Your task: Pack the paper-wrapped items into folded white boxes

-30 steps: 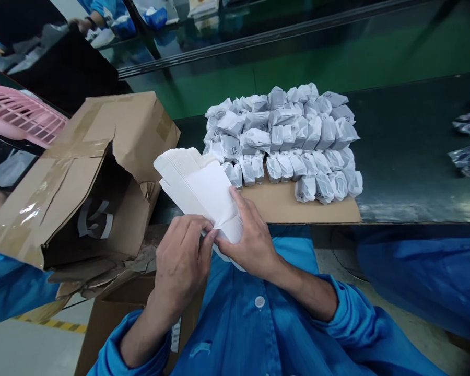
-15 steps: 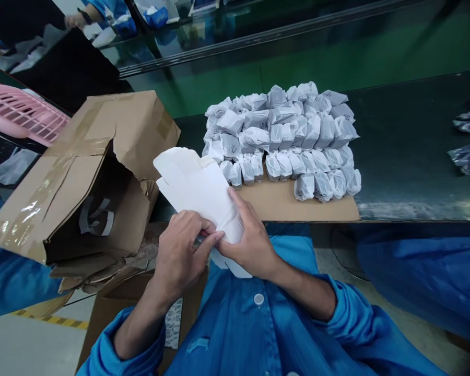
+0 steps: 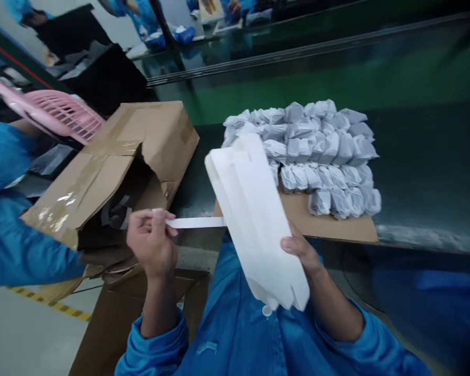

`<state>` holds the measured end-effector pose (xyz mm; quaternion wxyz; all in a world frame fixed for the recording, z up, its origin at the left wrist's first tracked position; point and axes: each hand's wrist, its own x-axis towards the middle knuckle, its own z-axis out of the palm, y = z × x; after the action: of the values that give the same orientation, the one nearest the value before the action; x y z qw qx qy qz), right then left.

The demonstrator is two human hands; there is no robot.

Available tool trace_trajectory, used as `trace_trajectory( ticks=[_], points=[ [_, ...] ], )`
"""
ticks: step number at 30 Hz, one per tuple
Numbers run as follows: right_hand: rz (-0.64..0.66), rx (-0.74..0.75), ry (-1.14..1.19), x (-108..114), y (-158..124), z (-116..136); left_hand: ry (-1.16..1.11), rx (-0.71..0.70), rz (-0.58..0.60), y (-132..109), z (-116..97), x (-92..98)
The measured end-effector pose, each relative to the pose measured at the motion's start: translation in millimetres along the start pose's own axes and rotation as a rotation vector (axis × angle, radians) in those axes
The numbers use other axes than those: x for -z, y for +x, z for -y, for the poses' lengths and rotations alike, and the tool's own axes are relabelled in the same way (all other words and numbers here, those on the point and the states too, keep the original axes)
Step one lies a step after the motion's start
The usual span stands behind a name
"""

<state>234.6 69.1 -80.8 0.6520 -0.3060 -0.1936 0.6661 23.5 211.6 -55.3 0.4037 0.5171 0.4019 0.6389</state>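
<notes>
My right hand (image 3: 300,250) grips a stack of flat white cardboard sleeves (image 3: 254,219) from behind, tilted up toward the camera; only its fingertips show at the stack's right edge. My left hand (image 3: 151,243) is closed in a pinch on a white paper strip (image 3: 196,222), which runs level from my fingers to the left edge of the stack. Both hands are in front of my blue coat, at the near edge of the dark conveyor belt (image 3: 415,172).
A torn brown carton (image 3: 121,156) lies open at the left. Several small white wrapped packets (image 3: 317,151) sit piled on a cardboard sheet (image 3: 329,227) on the belt. A pink basket (image 3: 58,112) is at the far left, beside another person's blue sleeve (image 3: 11,230).
My left hand has pulled away to the left, drawing the white strip out from the stack. My right hand has tipped the stack upright and moved it right. The view has shifted.
</notes>
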Motion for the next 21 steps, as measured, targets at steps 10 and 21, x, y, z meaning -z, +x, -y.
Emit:
trace_trajectory(
  ticks=[10, 21],
  points=[
    [0.047, -0.211, 0.107, -5, -14, -17, -0.098, 0.255, -0.312, 26, 24, 36.0],
    [0.053, -0.264, 0.074, 5, -17, -2, 0.399, 0.139, -0.516, 104, 17, 54.4]
  ],
)
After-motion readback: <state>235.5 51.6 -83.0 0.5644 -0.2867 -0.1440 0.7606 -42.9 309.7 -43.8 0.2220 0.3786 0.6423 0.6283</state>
